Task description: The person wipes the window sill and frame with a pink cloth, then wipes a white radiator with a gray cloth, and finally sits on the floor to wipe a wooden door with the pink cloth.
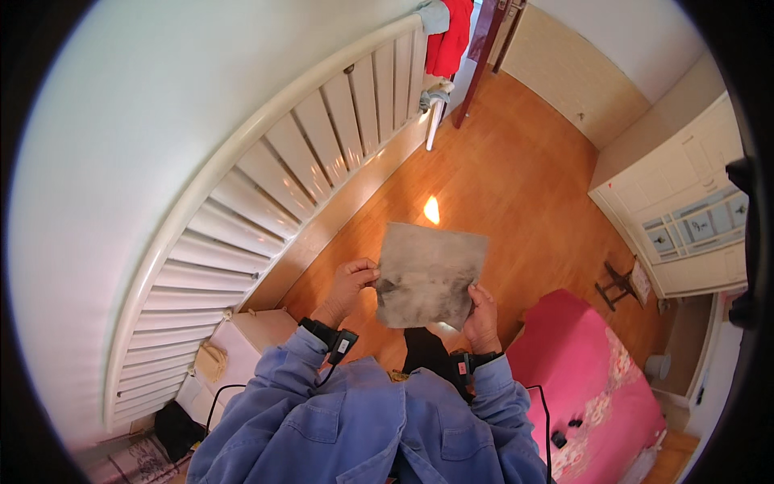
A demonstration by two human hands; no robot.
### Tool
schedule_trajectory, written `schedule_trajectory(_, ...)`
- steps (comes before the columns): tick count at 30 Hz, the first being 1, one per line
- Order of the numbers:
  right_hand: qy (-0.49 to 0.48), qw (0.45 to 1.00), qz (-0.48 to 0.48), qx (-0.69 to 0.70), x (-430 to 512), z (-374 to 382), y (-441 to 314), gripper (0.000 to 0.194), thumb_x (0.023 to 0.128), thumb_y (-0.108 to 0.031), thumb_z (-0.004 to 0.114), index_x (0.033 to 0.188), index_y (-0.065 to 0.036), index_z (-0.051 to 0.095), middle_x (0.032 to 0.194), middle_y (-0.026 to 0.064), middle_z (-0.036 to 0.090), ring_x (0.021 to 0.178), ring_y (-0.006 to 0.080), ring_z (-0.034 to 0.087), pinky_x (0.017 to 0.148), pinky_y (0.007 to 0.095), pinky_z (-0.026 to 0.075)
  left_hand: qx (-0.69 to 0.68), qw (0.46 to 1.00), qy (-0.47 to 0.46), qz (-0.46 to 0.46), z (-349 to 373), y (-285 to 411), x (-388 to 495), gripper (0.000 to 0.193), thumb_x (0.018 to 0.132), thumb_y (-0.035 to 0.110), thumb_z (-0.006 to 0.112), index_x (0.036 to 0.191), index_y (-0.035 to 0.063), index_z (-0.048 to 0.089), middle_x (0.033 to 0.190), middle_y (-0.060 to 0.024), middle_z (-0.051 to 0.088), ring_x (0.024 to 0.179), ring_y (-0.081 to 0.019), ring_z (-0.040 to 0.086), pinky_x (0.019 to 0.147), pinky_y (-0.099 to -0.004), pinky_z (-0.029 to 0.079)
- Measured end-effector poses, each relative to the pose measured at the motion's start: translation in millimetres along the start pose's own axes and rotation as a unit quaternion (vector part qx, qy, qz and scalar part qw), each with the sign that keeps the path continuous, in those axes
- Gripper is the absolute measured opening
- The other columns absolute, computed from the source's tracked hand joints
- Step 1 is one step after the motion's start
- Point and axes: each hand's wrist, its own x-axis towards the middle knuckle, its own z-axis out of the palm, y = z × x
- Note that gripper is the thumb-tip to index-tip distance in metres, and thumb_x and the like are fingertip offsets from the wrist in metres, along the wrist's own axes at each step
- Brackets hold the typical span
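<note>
A thin grey sheet [432,275], roughly square and smudged dark across its lower part, is stretched out in front of my body. Whether it is cloth or paper I cannot tell. My left hand [352,287] pinches its left edge between thumb and fingers. On the opposite side, my right hand [482,314] grips the lower right edge. The sheet hangs above the wooden floor [514,175], apart from everything but my hands.
A long white radiator [272,175] runs along the left wall, with a red cloth [448,39] at its far end. To the right stands a bed with a pink cover [586,357]. Beyond it are a small folding stool [623,284] and a white cabinet [683,199].
</note>
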Motion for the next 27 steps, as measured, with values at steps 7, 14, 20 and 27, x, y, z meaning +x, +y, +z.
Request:
schedule_trajectory(7,-0.072,0.997,0.037,0.007,124.8,4.7,-74.9,0.027,0.098,-0.007,0.052,0.121,0.006,0.062,0.114,0.0093,0.069,0.101,0.0197,0.067,0.092,0.0332,0.054,0.1,0.992,0.073,0.014,35.8,24.0,107.2,0.023,0.09,0.02,0.07,0.107,0.0035,0.067,0.097,-0.0041,0.066,0.092,-0.0163,0.062,0.084,-0.0304,0.049)
schedule_trajectory(14,-0.107,0.979,0.098,-0.143,215.8,47.1,-91.9,0.02,0.099,-0.011,0.059,0.109,0.002,0.07,0.1,0.0004,0.068,0.091,0.0103,0.063,0.083,0.0249,0.051,0.556,0.795,-0.003,0.242,81.2,41.9,196.6,0.09,0.07,0.041,0.084,0.145,0.0044,0.049,0.153,-0.0203,0.04,0.145,-0.0417,0.029,0.117,-0.0497,0.028)
schedule_trajectory(20,-0.185,0.958,0.113,-0.186,324.3,66.4,-113.1,0.019,0.099,-0.01,0.058,0.108,0.001,0.07,0.096,-0.002,0.066,0.089,0.0075,0.061,0.081,0.0224,0.049,0.362,0.92,-0.104,0.109,71.7,32.0,300.2,0.054,0.08,0.028,0.079,0.126,0.0051,0.065,0.121,-0.0157,0.065,0.114,-0.0301,0.06,0.099,-0.0399,0.046)
schedule_trajectory(27,-0.136,0.932,0.066,-0.328,467.2,86.6,-133.4,0.018,0.099,-0.01,0.059,0.107,0.001,0.07,0.097,0.0039,0.07,0.089,0.0122,0.066,0.077,0.0256,0.053,0.308,0.951,-0.021,-0.016,40.0,63.3,373.0,0.024,0.086,0.021,0.074,0.1,0.0022,0.069,0.085,-0.0115,0.067,0.081,-0.0203,0.065,0.075,-0.0346,0.051)
